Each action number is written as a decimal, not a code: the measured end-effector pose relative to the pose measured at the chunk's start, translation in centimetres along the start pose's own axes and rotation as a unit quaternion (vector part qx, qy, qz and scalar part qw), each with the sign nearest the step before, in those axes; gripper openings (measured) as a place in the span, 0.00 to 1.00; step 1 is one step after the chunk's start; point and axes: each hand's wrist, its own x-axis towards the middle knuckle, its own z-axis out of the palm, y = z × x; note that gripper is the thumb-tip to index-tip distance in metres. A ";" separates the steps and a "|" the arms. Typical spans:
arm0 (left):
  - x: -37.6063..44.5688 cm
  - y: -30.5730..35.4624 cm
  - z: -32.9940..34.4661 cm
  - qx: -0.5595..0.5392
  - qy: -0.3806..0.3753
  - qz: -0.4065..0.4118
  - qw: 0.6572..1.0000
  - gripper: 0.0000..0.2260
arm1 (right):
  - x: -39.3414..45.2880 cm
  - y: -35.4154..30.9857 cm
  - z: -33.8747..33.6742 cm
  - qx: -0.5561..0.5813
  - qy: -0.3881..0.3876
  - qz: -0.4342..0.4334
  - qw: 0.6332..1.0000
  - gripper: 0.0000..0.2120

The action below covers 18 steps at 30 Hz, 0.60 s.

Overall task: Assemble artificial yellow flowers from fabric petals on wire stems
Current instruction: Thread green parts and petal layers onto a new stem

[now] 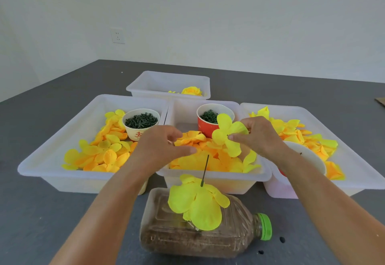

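- Grey bench (312, 89) carrying four translucent white trays, three in a row across the middle and one behind.
- Middle tray (212, 176) heaped with yellow and orange fabric petals, directly under both hands.
- Clear bottle (208, 235) lying on its side in front of that tray, part-filled with brown grit, green cap to the right; apparently serving as a stand.
- Part-built flower (198, 204) resting on the bottle's upper side, large yellow petals spread flat around the stem.
- Right hand (260, 135) above the middle tray, thumb and fingertips pinching a yellow petal piece (227, 134) near its dark centre hole, lobes fanned toward the left.
- Left hand (164, 146) beside it, fingers loosely curled with thumb extended, nothing visibly gripped.
- Wire stem (205, 171) rising thin and dark from the flower, long axis near upright, leaning slightly away, free tip just below and left of the held piece.
- Judged next: centre hole lowered onto that tip; right hand nearer, left free to steady.
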 end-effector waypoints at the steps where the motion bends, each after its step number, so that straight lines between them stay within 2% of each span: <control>1: 0.6 0.2 0.5 0.071 -0.026 -0.005 0.997 0.24 | 0.0 0.0 0.3 -0.033 0.004 -0.010 0.999 0.11; 4: 2.3 0.9 1.7 0.226 -0.064 -0.003 0.972 0.29 | -0.3 -0.1 1.4 -0.160 0.001 -0.040 0.986 0.19; 7: 3.3 1.8 3.0 0.336 -0.128 0.019 0.933 0.26 | -0.6 -0.2 1.8 -0.230 -0.037 -0.073 0.970 0.12; 9: 3.5 2.3 3.5 0.387 -0.151 0.035 0.909 0.21 | -0.9 -0.2 1.6 -0.217 -0.056 -0.083 0.971 0.08; 11: 3.9 2.4 3.6 0.399 -0.171 0.041 0.900 0.17 | -1.1 -0.1 1.2 -0.181 -0.073 -0.080 0.978 0.07; 15: 4.1 2.8 1.6 0.323 -0.157 0.048 0.932 0.10 | -1.4 0.2 0.7 -0.103 -0.123 -0.047 0.986 0.10; 18: 3.6 2.7 -0.5 0.191 -0.077 0.038 0.978 0.05 | -1.2 0.3 0.0 -0.052 -0.193 -0.038 0.979 0.19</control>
